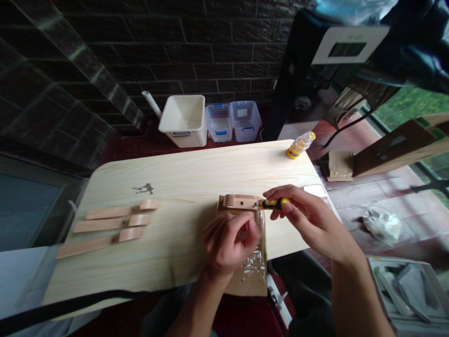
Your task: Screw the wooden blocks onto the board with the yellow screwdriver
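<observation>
Daylight from the right, dim dark left side, soft shadows, blurred hands [233, 238], stretched edges

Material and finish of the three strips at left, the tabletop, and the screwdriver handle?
Three strips: look like wood, smooth, pale reddish-brown; fine coating can't be told.
Tabletop: pale streaky grain, satin look; wood or wood-look laminate.
Screwdriver handle: probably plastic, judging by the yellow-and-black coloring; maybe rubber on the black parts.

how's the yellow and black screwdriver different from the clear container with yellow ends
The screwdriver is gripped in the right hand; the container stands untouched on the table.
The screwdriver's handle looks opaque and slim; the container is mostly see-through and wider.
Both have yellow parts.
</observation>
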The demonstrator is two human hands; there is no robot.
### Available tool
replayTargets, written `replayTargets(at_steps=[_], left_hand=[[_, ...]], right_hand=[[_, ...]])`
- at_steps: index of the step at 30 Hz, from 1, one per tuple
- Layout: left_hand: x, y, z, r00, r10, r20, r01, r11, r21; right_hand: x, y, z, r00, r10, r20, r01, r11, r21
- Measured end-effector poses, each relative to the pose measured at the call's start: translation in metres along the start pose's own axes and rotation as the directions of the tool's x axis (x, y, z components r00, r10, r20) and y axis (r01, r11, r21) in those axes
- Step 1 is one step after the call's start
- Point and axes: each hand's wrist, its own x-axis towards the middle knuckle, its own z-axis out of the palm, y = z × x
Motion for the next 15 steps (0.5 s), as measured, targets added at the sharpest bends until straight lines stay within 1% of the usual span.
replayTargets(at_steps=[1, 2, 3, 4, 5, 6, 7, 8, 9, 10, 11, 13, 15], left_hand=[[0.002, -0.006, -0.004, 0.999, -0.018, -0.042, 0.017, 1.000, -0.024], [0.005, -0.013, -0.008, 0.997, -0.053, -0.062, 0.049, 0.997, -0.059], [0.008, -0.022, -0.011, 0.994, -0.100, -0.038, 0.097, 0.992, -0.078], [0.011, -0.030, -0.012, 0.989, -0.149, 0.018, 0.150, 0.985, -0.087], [0.013, -0.039, -0.013, 0.975, -0.190, 0.118, 0.202, 0.974, -0.105], [0.014, -0.046, -0.013, 0.941, -0.232, 0.245, 0.268, 0.955, -0.129], [0.014, -0.051, -0.012, 0.898, -0.269, 0.349, 0.337, 0.929, -0.152], [0.014, -0.055, -0.011, 0.852, -0.297, 0.431, 0.397, 0.903, -0.163], [0.012, -0.057, -0.009, 0.810, -0.323, 0.490, 0.448, 0.879, -0.162], [0.009, -0.058, -0.007, 0.774, -0.350, 0.527, 0.493, 0.856, -0.155], [0.007, -0.058, -0.005, 0.751, -0.371, 0.547, 0.524, 0.838, -0.152], [0.003, -0.057, -0.002, 0.727, -0.411, 0.550, 0.566, 0.812, -0.141], [0.000, -0.057, 0.001, 0.719, -0.439, 0.539, 0.590, 0.796, -0.138]], right_hand=[[0.000, 0.000, 0.000, 1.000, 0.000, 0.000, 0.000, 1.000, -0.006], [0.000, 0.000, -0.001, 1.000, 0.000, 0.001, 0.000, 1.000, -0.012], [0.001, 0.000, -0.001, 1.000, 0.001, 0.002, -0.001, 1.000, -0.018], [0.001, 0.000, -0.001, 1.000, 0.003, 0.004, -0.003, 1.000, -0.024], [0.001, 0.000, -0.002, 1.000, 0.006, 0.006, -0.005, 1.000, -0.029], [0.002, 0.000, -0.002, 1.000, 0.008, 0.009, -0.008, 0.999, -0.032], [0.002, 0.001, -0.002, 1.000, 0.009, 0.009, -0.009, 0.999, -0.033], [0.002, 0.001, -0.002, 1.000, 0.008, 0.010, -0.007, 0.999, -0.033], [0.002, 0.001, -0.002, 1.000, 0.006, 0.012, -0.005, 1.000, -0.030], [0.002, 0.001, -0.003, 1.000, 0.002, 0.015, -0.002, 1.000, -0.025], [0.002, 0.001, -0.003, 1.000, -0.003, 0.024, 0.003, 1.000, -0.016], [0.000, 0.000, -0.005, 0.998, -0.011, 0.060, 0.010, 1.000, 0.012], [-0.002, 0.000, -0.006, 0.995, -0.020, 0.101, 0.015, 0.999, 0.047]])
